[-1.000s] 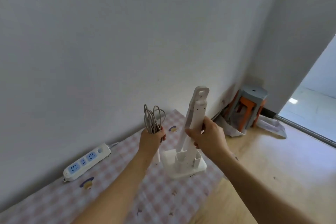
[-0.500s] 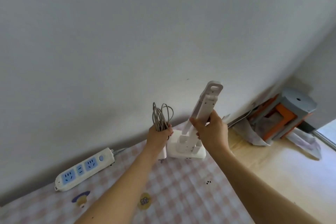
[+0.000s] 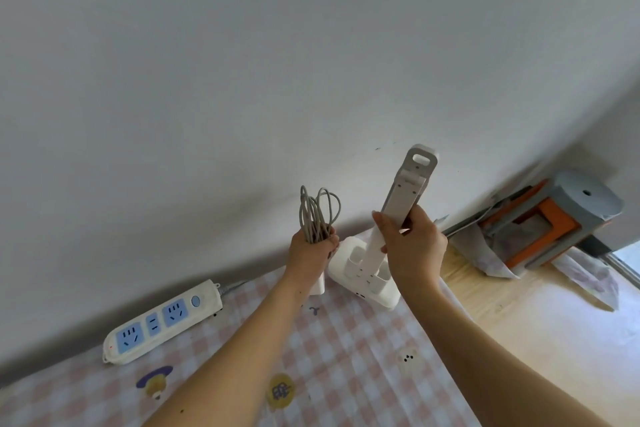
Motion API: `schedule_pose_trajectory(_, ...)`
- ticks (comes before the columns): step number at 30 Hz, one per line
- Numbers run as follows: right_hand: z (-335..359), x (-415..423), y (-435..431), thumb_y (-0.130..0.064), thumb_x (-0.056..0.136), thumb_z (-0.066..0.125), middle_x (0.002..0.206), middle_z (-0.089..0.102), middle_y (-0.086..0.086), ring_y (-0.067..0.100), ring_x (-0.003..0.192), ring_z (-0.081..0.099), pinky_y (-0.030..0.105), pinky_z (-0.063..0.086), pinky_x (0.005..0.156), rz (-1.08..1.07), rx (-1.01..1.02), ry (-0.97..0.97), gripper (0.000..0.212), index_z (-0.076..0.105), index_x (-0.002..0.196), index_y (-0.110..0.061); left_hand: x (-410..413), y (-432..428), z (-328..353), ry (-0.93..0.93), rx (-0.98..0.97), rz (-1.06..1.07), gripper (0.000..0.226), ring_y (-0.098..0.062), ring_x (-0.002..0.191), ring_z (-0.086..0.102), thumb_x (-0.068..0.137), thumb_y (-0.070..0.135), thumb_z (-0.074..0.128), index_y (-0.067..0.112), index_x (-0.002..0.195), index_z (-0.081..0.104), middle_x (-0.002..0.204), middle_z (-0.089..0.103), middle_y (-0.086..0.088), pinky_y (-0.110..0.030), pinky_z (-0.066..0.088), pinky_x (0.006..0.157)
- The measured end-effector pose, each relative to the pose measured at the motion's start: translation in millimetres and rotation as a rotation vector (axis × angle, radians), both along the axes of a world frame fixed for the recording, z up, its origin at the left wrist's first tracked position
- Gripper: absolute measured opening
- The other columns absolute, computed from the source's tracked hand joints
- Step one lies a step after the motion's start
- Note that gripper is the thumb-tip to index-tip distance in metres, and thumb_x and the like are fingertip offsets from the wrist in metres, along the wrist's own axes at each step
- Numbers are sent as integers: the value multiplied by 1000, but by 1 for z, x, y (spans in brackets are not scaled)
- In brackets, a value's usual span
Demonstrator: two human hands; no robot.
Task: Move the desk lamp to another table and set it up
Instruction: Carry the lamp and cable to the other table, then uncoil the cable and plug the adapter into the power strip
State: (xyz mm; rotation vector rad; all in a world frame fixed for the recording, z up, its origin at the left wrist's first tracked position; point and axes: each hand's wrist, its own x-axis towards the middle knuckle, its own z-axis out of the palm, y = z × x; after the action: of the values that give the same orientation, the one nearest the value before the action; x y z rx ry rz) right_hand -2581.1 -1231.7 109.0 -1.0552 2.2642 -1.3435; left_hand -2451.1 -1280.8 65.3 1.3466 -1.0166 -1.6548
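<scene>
A white folded desk lamp stands upright over the far right corner of a table with a pink checked cloth. My right hand grips its folded arm about halfway up. The lamp's square base is at or just above the cloth; I cannot tell whether it touches. My left hand holds a coiled grey cable, loops sticking up, with a white plug adapter hanging below the fist.
A white power strip with blue sockets lies on the cloth at the left, close to the wall. Stacked grey and orange stools and crumpled plastic stand on the wooden floor at the right. The wall runs right behind the table.
The lamp and both hands have moved farther over the table toward the wall. The view has swung left and down, showing more of the cloth.
</scene>
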Motion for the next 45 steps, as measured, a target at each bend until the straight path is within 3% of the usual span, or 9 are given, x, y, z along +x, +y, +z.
schedule_pose_trajectory(4,-5,3,-1,-34,86,67,69,71,1,-1,47,62,9,43,52,-41,10,-26,24,63,77,-13,3,-3,-2,-5,-18,-5,8,6,41,51,86,-3,58,4,88,62,70,59,-3,-5,36,39)
schedule_pose_trajectory(9,-9,6,3,-31,85,69,61,69,-2,7,53,66,41,58,70,-55,10,-97,23,65,70,-14,6,-5,-6,-17,-12,30,10,6,45,55,84,-1,60,9,85,63,69,62,-2,-6,36,39)
schedule_pose_trajectory(12,-11,12,10,-32,84,68,55,68,-6,16,63,68,41,58,70,-31,27,-104,22,66,67,-18,6,-4,-8,-36,-21,28,10,5,42,52,83,0,61,10,85,63,67,63,-1,-7,36,39)
schedule_pose_trajectory(25,-25,-6,52,-44,79,70,67,68,-18,1,71,64,17,43,69,68,108,56,13,73,81,-31,12,10,-3,-53,7,32,10,0,41,49,82,2,62,11,86,65,66,62,0,-10,35,38)
schedule_pose_trajectory(30,-35,-3,81,-35,87,64,63,66,-8,17,64,65,39,56,68,105,119,38,20,66,69,-27,21,17,0,92,119,116,19,-19,61,54,80,-2,61,15,71,65,58,64,-3,-26,36,56)
schedule_pose_trajectory(34,-34,13,72,-30,89,62,70,68,-5,16,68,67,35,57,64,332,202,11,16,68,76,-23,35,26,4,234,181,82,14,-19,54,58,84,2,59,11,73,63,60,64,-7,-25,45,50)
schedule_pose_trajectory(37,-39,20,66,-29,90,60,76,68,-8,13,71,66,29,56,67,467,269,-2,13,69,82,-24,44,35,3,-70,41,-74,11,-25,64,58,81,9,61,11,71,66,65,65,-8,-33,45,60)
schedule_pose_trajectory(41,-51,22,65,-26,91,61,72,68,-9,4,59,65,18,48,57,497,312,-18,13,68,79,-25,55,50,-3,-877,-317,-298,18,-26,79,62,79,18,54,20,96,60,83,66,-3,-30,45,65)
schedule_pose_trajectory(45,-62,16,67,-20,91,57,74,69,-7,11,63,67,32,57,62,445,372,-48,14,67,83,-26,71,71,-20,-1248,-632,-563,16,-30,87,61,77,13,50,18,92,52,94,65,-7,-31,39,66)
